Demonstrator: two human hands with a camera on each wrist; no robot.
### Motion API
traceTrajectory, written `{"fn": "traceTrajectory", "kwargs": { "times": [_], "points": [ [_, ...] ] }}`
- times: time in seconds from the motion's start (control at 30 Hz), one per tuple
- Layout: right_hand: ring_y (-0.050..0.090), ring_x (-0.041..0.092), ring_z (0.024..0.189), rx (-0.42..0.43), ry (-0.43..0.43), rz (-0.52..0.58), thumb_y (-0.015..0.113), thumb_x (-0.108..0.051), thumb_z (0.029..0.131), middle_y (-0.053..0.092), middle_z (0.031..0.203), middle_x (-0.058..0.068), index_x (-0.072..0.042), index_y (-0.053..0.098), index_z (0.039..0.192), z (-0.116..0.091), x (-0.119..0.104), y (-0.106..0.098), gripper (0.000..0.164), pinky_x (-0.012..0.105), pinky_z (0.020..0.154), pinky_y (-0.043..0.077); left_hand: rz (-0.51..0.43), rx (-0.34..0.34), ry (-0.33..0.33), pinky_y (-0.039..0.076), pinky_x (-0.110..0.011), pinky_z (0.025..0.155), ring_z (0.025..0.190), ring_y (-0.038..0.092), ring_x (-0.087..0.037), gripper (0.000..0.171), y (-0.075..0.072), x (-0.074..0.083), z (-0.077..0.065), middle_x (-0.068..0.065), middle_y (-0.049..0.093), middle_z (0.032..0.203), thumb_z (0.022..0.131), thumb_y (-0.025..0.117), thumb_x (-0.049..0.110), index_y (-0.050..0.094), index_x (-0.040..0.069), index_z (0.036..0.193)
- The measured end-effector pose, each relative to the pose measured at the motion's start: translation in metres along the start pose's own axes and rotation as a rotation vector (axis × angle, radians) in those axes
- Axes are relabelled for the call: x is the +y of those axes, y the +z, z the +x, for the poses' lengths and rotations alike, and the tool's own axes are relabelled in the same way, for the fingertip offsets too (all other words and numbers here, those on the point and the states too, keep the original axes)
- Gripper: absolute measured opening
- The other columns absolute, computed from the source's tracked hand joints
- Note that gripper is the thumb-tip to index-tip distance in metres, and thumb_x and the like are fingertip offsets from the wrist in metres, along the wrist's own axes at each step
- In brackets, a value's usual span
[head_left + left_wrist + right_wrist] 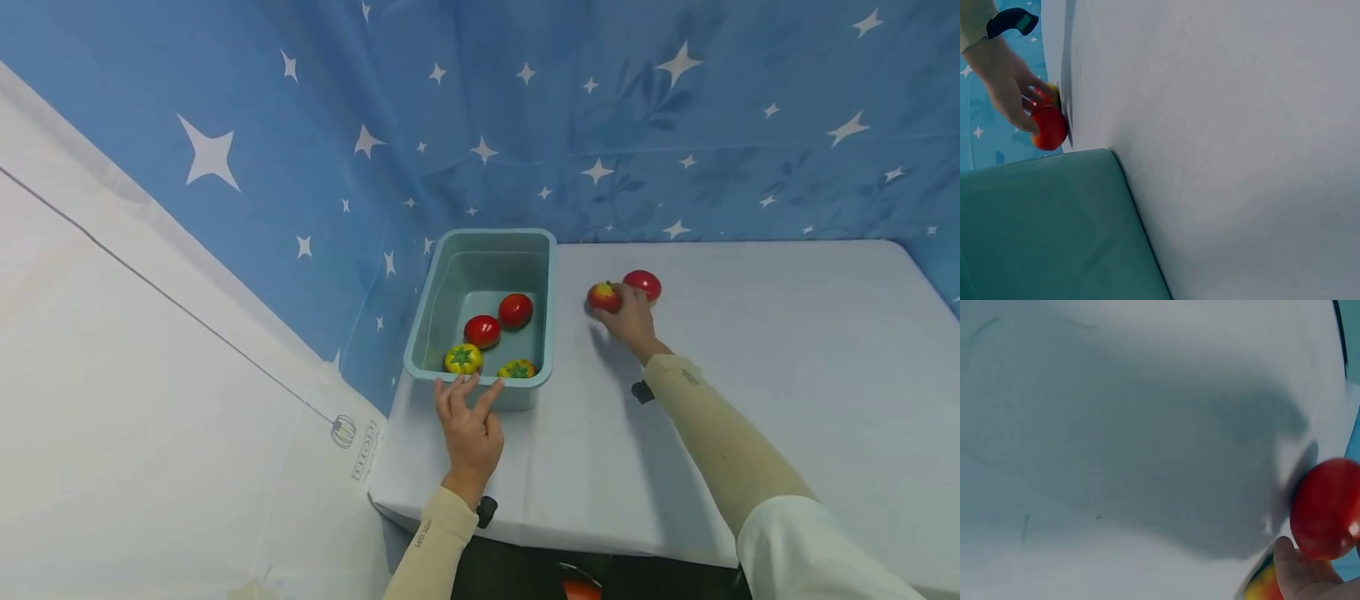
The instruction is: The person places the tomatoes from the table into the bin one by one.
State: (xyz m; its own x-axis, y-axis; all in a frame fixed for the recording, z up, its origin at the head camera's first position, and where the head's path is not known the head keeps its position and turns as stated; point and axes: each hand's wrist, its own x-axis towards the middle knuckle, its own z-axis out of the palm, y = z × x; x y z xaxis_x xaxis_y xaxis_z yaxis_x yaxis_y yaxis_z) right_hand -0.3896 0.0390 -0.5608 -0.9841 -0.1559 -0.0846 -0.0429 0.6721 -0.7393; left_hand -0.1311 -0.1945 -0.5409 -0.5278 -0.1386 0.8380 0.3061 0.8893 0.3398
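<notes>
My right hand [630,321] holds a red-and-yellow tomato [602,297] to the right of the bin, low over the table. Just beyond its fingers lies another red tomato [642,285], partly covered by the hand. The right wrist view shows the held tomato's glossy red side [1325,509]. At the near rim of the blue-green bin [551,308], my left hand [471,429] has its fingers spread, fingertips at the edge. Inside the bin are two red tomatoes [482,332] and two showing yellow tops with green star-shaped leaves [462,359].
A white cloth covers the table [787,350], which extends well to the right of the bin. A blue curtain [637,167] with white stars hangs along the back and left. Pale printed fabric [187,417] rises at the left.
</notes>
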Motion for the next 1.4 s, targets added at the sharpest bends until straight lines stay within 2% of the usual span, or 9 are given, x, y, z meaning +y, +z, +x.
{"fn": "traceTrajectory", "kwargs": {
  "times": [0.2, 0.4, 0.57, 0.73, 0.87, 1.03, 1.27, 1.4],
  "points": [
    [0.043, 0.038, 0.115, 0.007, 0.054, 0.002, 0.074, -0.029, 0.084, 0.041, 0.13, 0.021, 0.002, 0.041, 0.136, -0.001, 0.002, -0.003, 0.068, 0.055, 0.1, 0.044, -0.016, -0.001, 0.015, 0.022, -0.066, 0.107, 0.115, 0.047, -0.036, 0.05, 0.003, 0.007, 0.0, -0.016, 0.056, 0.116, 0.074, 0.047, -0.007, 0.074, 0.015, 0.11],
    [0.044, 0.038, 0.115, 0.024, 0.077, 0.046, 0.074, -0.025, 0.084, 0.044, 0.13, 0.02, 0.002, 0.04, 0.133, -0.006, 0.004, -0.006, 0.066, 0.054, 0.101, 0.043, -0.028, 0.004, 0.014, 0.021, -0.065, 0.109, 0.115, 0.047, -0.036, 0.05, 0.006, 0.01, 0.0, -0.016, 0.056, 0.116, 0.075, 0.047, -0.007, 0.074, 0.014, 0.111],
    [0.044, 0.039, 0.119, 0.039, 0.085, 0.074, 0.074, -0.023, 0.083, 0.042, 0.134, 0.021, 0.001, 0.035, 0.138, -0.015, 0.007, -0.01, 0.072, 0.055, 0.104, 0.04, -0.031, 0.002, 0.015, 0.021, -0.065, 0.109, 0.115, 0.047, -0.036, 0.051, 0.006, 0.011, 0.001, -0.016, 0.056, 0.116, 0.075, 0.047, -0.007, 0.074, 0.015, 0.111],
    [0.04, 0.041, 0.127, 0.004, 0.093, 0.103, 0.074, -0.026, 0.084, 0.037, 0.143, 0.023, -0.003, 0.022, 0.149, -0.023, 0.01, -0.01, 0.086, 0.056, 0.106, 0.037, -0.013, 0.006, 0.001, 0.023, -0.066, 0.107, 0.116, 0.047, -0.037, 0.05, 0.003, 0.009, 0.0, -0.016, 0.056, 0.115, 0.074, 0.047, -0.006, 0.075, 0.015, 0.11],
    [0.038, 0.039, 0.129, -0.007, 0.052, 0.097, 0.075, -0.028, 0.083, 0.035, 0.147, 0.021, -0.006, 0.021, 0.153, -0.028, 0.011, -0.009, 0.091, 0.056, 0.107, 0.036, -0.005, -0.003, -0.025, 0.021, -0.065, 0.109, 0.118, 0.046, -0.036, 0.048, 0.0, 0.005, 0.0, -0.016, 0.056, 0.115, 0.076, 0.047, -0.005, 0.075, 0.015, 0.11],
    [0.04, 0.039, 0.126, 0.002, 0.005, 0.043, 0.074, -0.031, 0.083, 0.038, 0.145, 0.021, -0.005, 0.024, 0.152, -0.036, 0.013, -0.012, 0.09, 0.058, 0.105, 0.037, 0.003, -0.007, -0.03, 0.022, -0.067, 0.108, 0.118, 0.047, -0.036, 0.047, -0.003, 0.003, -0.001, -0.016, 0.057, 0.114, 0.076, 0.047, -0.003, 0.075, 0.015, 0.109],
    [0.041, 0.039, 0.123, 0.026, -0.052, -0.017, 0.073, -0.033, 0.083, 0.042, 0.139, 0.022, -0.002, 0.033, 0.148, -0.047, 0.015, -0.021, 0.083, 0.059, 0.104, 0.037, -0.006, -0.015, -0.036, 0.019, -0.063, 0.111, 0.118, 0.046, -0.036, 0.046, -0.004, 0.007, 0.0, -0.017, 0.057, 0.114, 0.076, 0.048, -0.004, 0.075, 0.014, 0.109],
    [0.042, 0.038, 0.122, 0.068, -0.111, -0.015, 0.073, -0.036, 0.082, 0.04, 0.138, 0.022, 0.0, 0.039, 0.143, -0.051, 0.007, -0.026, 0.079, 0.058, 0.103, 0.039, -0.016, -0.018, -0.033, 0.019, -0.063, 0.111, 0.118, 0.046, -0.036, 0.048, -0.005, 0.009, 0.002, -0.017, 0.057, 0.114, 0.076, 0.048, -0.005, 0.075, 0.014, 0.11]
  ]
}}
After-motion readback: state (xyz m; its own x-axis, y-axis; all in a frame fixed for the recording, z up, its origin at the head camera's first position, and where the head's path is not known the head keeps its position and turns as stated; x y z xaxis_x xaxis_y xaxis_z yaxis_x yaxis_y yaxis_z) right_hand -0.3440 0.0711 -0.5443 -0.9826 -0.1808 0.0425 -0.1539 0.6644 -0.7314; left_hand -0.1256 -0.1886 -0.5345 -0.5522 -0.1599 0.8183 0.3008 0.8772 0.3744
